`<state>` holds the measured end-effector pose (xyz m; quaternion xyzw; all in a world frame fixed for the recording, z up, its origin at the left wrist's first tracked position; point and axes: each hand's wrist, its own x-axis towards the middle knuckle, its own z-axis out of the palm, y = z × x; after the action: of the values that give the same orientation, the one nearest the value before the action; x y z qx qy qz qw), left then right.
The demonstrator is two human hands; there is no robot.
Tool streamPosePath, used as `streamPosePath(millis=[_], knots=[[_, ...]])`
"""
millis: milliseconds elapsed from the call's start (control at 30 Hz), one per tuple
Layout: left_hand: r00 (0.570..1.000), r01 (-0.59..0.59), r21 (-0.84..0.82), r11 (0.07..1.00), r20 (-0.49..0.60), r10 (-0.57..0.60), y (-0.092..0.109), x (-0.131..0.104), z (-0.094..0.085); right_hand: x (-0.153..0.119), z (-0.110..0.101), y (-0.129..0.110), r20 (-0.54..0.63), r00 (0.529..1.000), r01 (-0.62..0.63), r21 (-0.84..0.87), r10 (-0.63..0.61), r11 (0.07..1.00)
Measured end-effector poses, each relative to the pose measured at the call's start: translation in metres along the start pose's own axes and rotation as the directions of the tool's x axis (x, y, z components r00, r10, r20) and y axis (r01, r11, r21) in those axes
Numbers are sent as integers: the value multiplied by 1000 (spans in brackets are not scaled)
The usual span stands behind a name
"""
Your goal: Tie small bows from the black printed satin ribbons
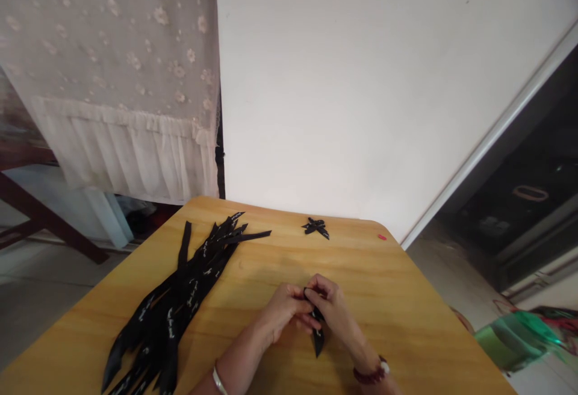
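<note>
Close together over the near middle of the table, my left hand [291, 307] and my right hand [329, 298] both pinch one black ribbon [318, 342]. Its upper part is folded between my fingertips, and a pointed tail with white lettering hangs below them. The exact fold is hidden by my fingers. A pile of long black ribbons [194, 286] printed with white script lies to the left of my hands. Farther back, past my hands, rests a small black ribbon bow [316, 227].
The wooden table [361, 268] has rounded far corners and meets a white panel [361, 82]. A small red piece [382, 237] lies near the far right corner. A lace curtain [135, 82] hangs at the left. A green translucent container [517, 338] stands beyond the right edge.
</note>
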<state>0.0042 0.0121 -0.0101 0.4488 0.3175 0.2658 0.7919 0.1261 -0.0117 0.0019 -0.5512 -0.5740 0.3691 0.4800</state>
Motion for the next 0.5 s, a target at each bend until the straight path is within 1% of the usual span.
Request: streamPosePath(millis=[500], knots=[[1000, -12, 16, 1000, 6, 12, 2, 0, 1, -2, 2, 1, -18, 1000, -1, 21, 1, 1000]])
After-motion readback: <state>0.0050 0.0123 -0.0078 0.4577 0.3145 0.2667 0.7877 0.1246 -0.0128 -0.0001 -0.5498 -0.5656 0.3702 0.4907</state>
